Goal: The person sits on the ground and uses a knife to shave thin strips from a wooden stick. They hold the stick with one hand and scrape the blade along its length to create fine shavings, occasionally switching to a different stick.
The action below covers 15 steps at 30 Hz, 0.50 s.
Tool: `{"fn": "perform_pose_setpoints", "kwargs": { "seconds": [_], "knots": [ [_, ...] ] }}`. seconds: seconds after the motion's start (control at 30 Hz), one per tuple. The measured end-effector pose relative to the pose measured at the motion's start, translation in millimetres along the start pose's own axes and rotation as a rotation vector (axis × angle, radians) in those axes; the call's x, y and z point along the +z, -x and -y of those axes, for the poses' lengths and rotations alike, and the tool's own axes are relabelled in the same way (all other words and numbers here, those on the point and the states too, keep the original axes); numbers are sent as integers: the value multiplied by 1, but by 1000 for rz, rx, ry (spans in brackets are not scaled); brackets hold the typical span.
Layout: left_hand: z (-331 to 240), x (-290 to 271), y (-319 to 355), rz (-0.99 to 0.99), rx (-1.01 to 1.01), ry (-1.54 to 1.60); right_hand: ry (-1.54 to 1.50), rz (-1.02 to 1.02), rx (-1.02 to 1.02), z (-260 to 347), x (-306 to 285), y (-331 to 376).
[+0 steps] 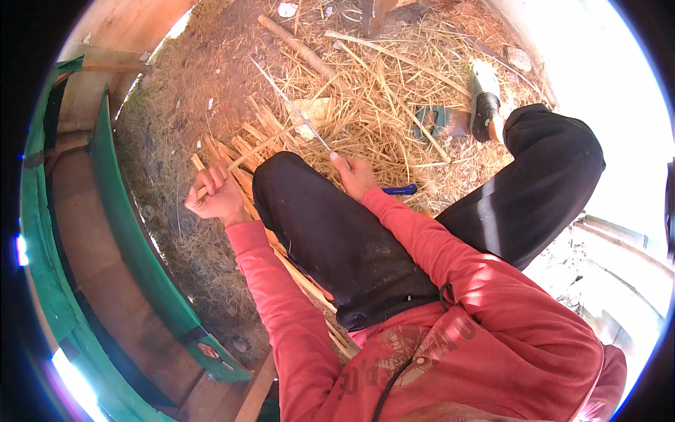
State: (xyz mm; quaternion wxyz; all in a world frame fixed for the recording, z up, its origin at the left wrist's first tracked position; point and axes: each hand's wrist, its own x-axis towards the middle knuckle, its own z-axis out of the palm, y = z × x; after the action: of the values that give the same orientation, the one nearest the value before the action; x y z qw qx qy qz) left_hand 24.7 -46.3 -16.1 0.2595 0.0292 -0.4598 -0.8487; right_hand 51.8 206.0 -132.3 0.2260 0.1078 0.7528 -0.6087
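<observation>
Ground: straw-strewn earth (394, 91) covers the upper part of the view, with dry stalks lying in every direction.
Green boards: curved green-painted wooden panels (133, 239) stand along the person's left side.
Legs: black trousers (330, 225), the left knee raised between the two hands, the right leg stretched toward a shoe (485, 98) near the top right.
Bundle: split bamboo strips (239, 151), pale tan and flat, lie in a loose heap on the ground by the left knee and run down beside the thigh.
Left hand: left hand (214, 195) is closed in a fist around one strip (249, 156); the fingers are curled tight over its near end.
Strip: thin, straight, straw-coloured, rising up and to the right from the fist, over the heap.
Right hand: right hand (354, 176) rests on the knee, fingers wrapped shut around a long thin blade (292, 105) that points up and left; its tip lies well above the heap.
Blue handle: a small blue object (401, 189) lies just beside the right wrist; I cannot tell what it is.
</observation>
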Motion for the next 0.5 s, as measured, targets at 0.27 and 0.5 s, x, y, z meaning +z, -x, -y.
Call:
{"fn": "perform_pose_setpoints", "kwargs": {
  "seconds": [0.27,0.5],
  "knots": [
    [6,-20,5,-245,137,37,296,-148,104,-82,12,-32],
    [11,-4,18,-138,123,-48,188,-63,66,-12,-3,-8]
  ]
}}
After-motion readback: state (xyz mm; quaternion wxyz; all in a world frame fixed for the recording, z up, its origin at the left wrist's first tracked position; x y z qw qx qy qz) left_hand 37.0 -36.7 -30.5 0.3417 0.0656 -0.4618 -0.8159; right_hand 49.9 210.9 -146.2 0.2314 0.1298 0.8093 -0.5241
